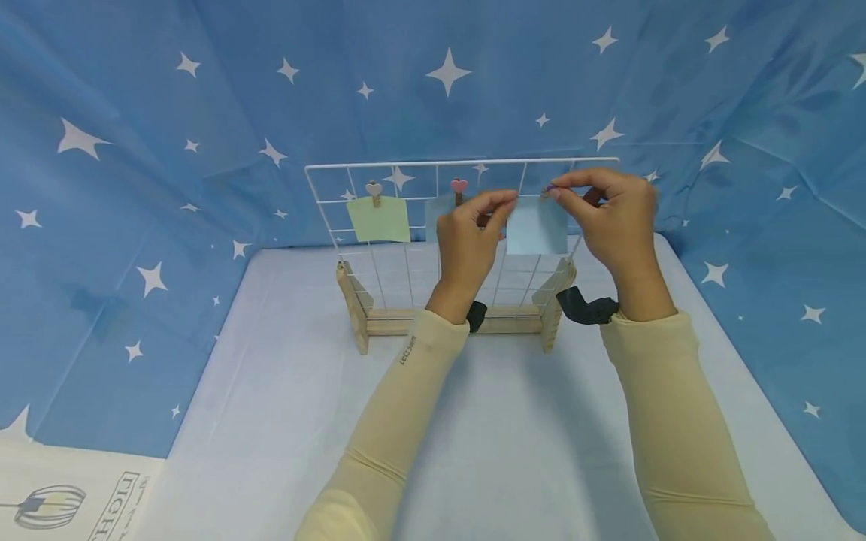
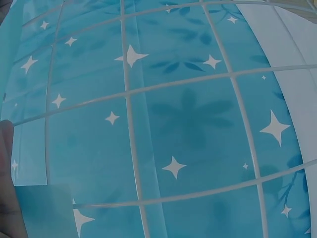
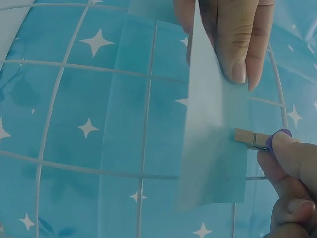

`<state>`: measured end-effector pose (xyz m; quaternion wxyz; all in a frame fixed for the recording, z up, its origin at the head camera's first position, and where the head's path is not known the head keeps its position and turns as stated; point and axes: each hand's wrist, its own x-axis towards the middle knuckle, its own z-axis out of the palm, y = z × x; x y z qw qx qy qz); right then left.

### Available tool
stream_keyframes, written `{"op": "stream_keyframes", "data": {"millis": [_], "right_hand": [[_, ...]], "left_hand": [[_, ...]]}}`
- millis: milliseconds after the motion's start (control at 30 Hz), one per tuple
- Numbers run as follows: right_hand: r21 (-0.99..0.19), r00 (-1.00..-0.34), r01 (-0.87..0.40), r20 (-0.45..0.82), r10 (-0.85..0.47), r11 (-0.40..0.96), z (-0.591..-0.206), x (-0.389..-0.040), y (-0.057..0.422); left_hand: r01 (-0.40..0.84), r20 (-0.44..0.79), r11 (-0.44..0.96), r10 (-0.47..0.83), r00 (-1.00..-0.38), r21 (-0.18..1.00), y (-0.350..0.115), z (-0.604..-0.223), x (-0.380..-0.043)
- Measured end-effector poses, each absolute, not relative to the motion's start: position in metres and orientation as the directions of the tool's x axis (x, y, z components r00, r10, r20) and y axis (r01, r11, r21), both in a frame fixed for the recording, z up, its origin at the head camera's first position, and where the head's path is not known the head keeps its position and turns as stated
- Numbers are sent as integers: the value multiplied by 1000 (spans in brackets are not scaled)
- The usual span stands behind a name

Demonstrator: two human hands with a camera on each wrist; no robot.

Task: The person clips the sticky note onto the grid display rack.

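A light blue paper note is up against the right part of the white wire grid. My left hand pinches it near its upper left corner, thumb against fingers. With thumb and forefinger, my right hand grips a small wooden clothespin with a purple decoration. The clothespin's wooden tip is at the note's upper edge in the right wrist view, where the paper bends outward. In the left wrist view, only part of my left hand's fingers shows at the edge.
A green note hangs at the grid's left under a white-heart clothespin. Another bluish note, under a pink-heart clothespin, is partly behind my left hand. The grid stands in a wooden base on a white table.
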<state>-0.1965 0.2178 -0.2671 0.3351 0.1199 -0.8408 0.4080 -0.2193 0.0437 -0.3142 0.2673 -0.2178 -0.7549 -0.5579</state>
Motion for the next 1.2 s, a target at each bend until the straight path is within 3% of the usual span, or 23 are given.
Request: {"op": "stream_keyframes", "data": {"millis": [400, 933, 1200], "right_hand": [[-501, -746, -430, 666, 17, 751, -262, -193, 209], [-447, -723, -404, 690, 20, 798, -267, -191, 200], [-417, -681, -413, 732, 30, 810, -270, -192, 197]], "left_hand": [[650, 693, 351, 4, -721, 674, 46, -316, -220], [662, 711, 362, -5, -703, 657, 48, -317, -219], [650, 702, 376, -2, -712, 660, 49, -316, -219]]}}
